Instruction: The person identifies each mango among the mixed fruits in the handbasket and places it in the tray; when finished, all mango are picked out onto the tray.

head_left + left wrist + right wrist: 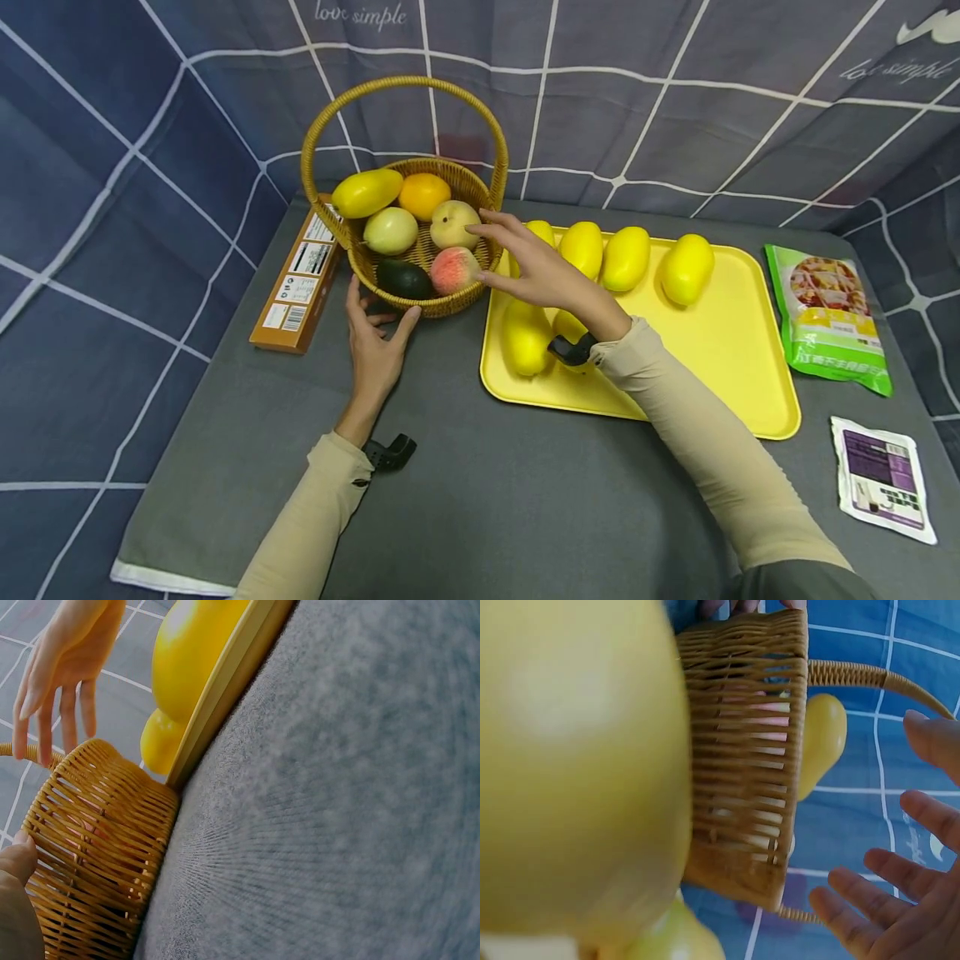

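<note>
A wicker basket [450, 310] with a tall arched handle holds a yellow oblong fruit [367, 193], an orange [424, 197], a pale green fruit [391, 231], a pale yellow peach [454, 224], a pink peach [454, 271] and an avocado [403, 279]. My left hand [375, 346] rests against the basket's front left outer wall, its thumb [19, 859] at the rim in the left wrist view. Over the basket's right rim, my right hand [543, 271] has its fingers spread beside the peaches. Nothing is between them in the right wrist view.
Right of the basket lies a yellow tray [720, 367] with several yellow oblong fruits [687, 269], partly behind my right forearm. An orange-brown box [296, 283] lies left of the basket. A green food packet [828, 317] and a white-and-purple packet [883, 479] lie far right.
</note>
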Demonstrator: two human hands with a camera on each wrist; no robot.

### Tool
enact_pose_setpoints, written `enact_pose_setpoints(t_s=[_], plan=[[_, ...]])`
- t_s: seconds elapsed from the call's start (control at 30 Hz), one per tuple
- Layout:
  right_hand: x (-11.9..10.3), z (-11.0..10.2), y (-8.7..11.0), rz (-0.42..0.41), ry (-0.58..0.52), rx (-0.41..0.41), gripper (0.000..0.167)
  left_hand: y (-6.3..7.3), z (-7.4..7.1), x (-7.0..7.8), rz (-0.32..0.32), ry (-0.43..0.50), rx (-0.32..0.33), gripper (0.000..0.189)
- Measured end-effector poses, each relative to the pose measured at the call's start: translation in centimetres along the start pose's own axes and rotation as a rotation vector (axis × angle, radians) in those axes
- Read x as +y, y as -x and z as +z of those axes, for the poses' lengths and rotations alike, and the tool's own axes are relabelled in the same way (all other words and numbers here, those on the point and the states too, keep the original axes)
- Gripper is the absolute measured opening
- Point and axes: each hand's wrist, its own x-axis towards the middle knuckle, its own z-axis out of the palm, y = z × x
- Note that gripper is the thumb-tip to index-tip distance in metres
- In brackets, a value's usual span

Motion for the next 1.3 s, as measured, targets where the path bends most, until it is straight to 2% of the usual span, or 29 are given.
enact_pose_setpoints(t_s=[0.17,0.5,0.83,1.03,1.17,1.3], plan=[[-0.5,0.6,-1.6,-0.021,-0.008,-0.020,0.053,0.0,0.1,0.0,-0.004,-0.001,-0.003,0.092],[-0.9,1.3,-4.1,-0.029,-0.025,-0.065,0.058,-0.2,0.1,-0.1,-0.019,-0.017,-0.004,0.092],[-1.8,2.1,-8.6,-0.035,0.015,-0.084,0.068,-0.3,0.0,-0.1,-0.016,-0.026,-0.008,0.092],[-2.5,2.4,-10.9,-0.014,0.040,-0.143,0.074,-0.2,0.0,-0.2,-0.028,-0.028,-0.013,0.091],[-3.0,2.6,-12.6,0.009,0.036,-0.193,0.073,-0.3,0.0,-0.2,-0.030,-0.031,-0.010,0.092],[-3.0,2.5,-14.4,0.007,0.009,-0.209,0.074,-0.4,0.1,-0.2,-0.026,-0.032,-0.006,0.092]])
